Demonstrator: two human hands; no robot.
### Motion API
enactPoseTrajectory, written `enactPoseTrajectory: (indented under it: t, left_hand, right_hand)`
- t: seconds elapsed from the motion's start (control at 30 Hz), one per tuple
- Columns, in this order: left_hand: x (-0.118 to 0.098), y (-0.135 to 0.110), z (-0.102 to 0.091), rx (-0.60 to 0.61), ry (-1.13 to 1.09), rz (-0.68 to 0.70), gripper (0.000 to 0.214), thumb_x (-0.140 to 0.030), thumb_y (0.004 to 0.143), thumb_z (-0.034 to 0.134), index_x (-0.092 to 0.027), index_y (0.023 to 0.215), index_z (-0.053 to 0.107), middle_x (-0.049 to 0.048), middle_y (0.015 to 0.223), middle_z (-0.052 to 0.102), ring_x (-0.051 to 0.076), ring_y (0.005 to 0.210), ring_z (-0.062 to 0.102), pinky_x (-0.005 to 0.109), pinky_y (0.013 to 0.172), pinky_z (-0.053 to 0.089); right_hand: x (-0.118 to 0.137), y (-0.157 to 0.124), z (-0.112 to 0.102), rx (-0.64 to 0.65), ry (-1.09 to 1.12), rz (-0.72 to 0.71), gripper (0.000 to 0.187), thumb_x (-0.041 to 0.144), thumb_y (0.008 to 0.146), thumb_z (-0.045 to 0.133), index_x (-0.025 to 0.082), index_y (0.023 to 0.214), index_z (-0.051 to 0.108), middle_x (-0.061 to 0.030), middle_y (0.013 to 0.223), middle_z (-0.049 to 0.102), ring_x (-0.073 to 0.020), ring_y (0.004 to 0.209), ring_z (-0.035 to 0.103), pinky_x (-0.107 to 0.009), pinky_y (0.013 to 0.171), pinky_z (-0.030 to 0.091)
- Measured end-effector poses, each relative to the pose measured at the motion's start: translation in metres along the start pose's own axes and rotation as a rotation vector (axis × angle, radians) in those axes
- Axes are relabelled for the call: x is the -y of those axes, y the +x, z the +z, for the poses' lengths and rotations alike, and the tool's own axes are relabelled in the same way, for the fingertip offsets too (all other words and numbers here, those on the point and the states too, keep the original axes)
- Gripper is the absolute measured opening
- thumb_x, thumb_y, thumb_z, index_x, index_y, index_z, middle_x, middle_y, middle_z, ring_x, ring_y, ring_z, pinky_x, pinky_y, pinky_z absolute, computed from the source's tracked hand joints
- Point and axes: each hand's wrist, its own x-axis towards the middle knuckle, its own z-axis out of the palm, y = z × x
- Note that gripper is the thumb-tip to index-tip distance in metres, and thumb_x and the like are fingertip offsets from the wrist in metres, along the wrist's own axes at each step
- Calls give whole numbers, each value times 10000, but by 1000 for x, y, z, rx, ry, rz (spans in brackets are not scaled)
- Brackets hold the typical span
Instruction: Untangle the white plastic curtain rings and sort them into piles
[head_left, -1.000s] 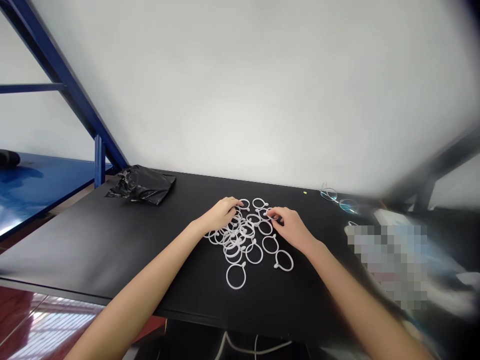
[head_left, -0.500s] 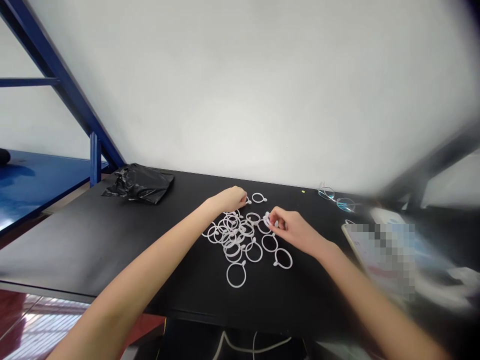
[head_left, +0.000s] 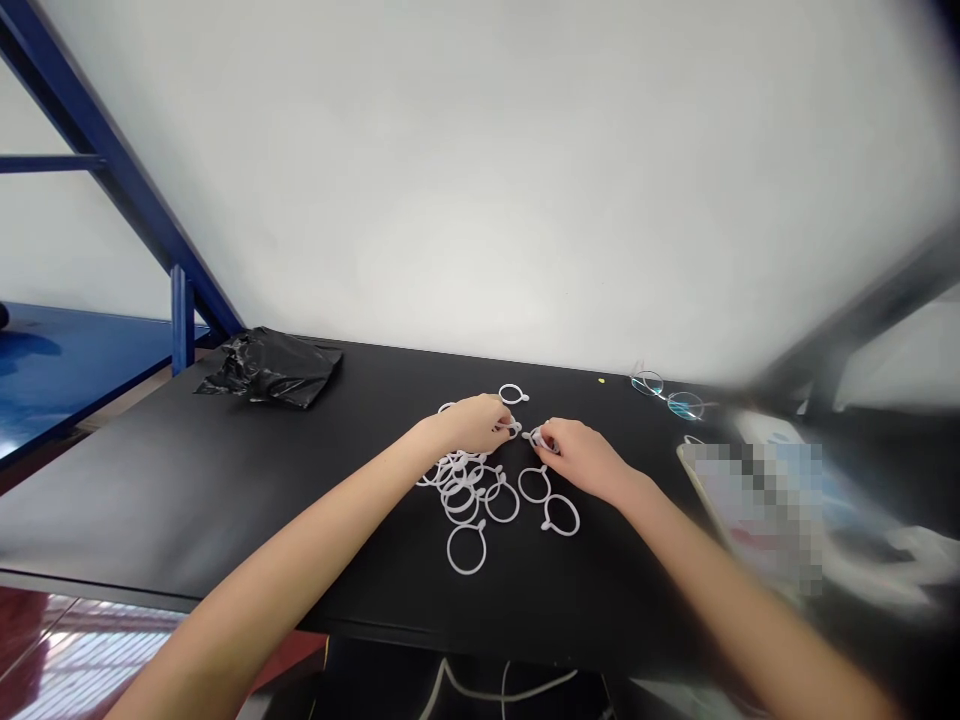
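White curtain rings (head_left: 466, 549), each with a small knob, lie loose and overlapping on the black table (head_left: 397, 590). My left hand (head_left: 476, 425) reaches over the top of the pile, its fingers closed on a white curtain ring (head_left: 514, 430) that shows past the fingertips. My right hand (head_left: 581, 455) pinches white curtain rings (head_left: 536, 437) between thumb and fingers; how many is hard to tell. Just below it, two separate rings (head_left: 562, 515) lie close together. One more ring (head_left: 511, 394) rests beyond my left hand. Part of the pile is hidden under my left wrist.
A crumpled black plastic bag (head_left: 274, 368) lies at the back left. Eyeglasses (head_left: 666, 393) sit at the back right, near a phone-like device (head_left: 701, 490) that is partly blurred out. A white wall (head_left: 480, 200) rises behind the table, and a blue metal frame (head_left: 150, 215) stands left.
My left hand has moved right and slightly nearer, toward my right hand, now with a ring at its fingertips. My right hand still pinches rings and has hardly moved.
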Motion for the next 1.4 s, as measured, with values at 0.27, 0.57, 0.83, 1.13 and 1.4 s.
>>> enactPoseTrajectory:
  t: [0.27,0.57,0.83,1.13,1.4]
  left_hand:
    - [0,5,9,-49,-51,-23,132,-231,784,580,-157,767,688,106,974,621,230,836,615,312,717,471]
    - [22,-13,-5,-336,-885,-275,440,-555,838,555,-148,704,654,43,754,617,119,631,504,240,551,364]
    - [18,-30,9,-370,-1248,-342,396,-546,783,657,-166,847,746,87,995,710,155,833,572,237,614,382]
    - [-12,-42,12,-390,-975,-111,315,-451,858,622,-157,860,735,16,737,644,71,553,425,221,518,326]
    - [-28,-42,20,-169,-1605,-199,374,-445,875,585,-161,1101,673,102,1024,641,167,794,654,172,455,436]
  right_hand:
    - [0,45,-16,-150,-42,-19,199,280,939,466,212,762,523,-29,754,631,-172,649,554,-264,549,283]
    - [-2,60,7,-67,47,-83,205,209,827,639,204,668,509,-35,784,616,-172,667,566,-262,563,326]
    - [9,23,12,-123,584,23,358,462,959,411,185,841,605,-5,670,620,-116,482,486,-254,455,380]
    - [37,-3,20,-272,1272,104,262,442,798,700,188,856,679,-56,830,668,-167,704,593,-261,493,497]
    - [37,-10,15,-330,1148,-19,239,353,817,703,187,988,684,-54,851,705,-159,662,634,-276,526,525]
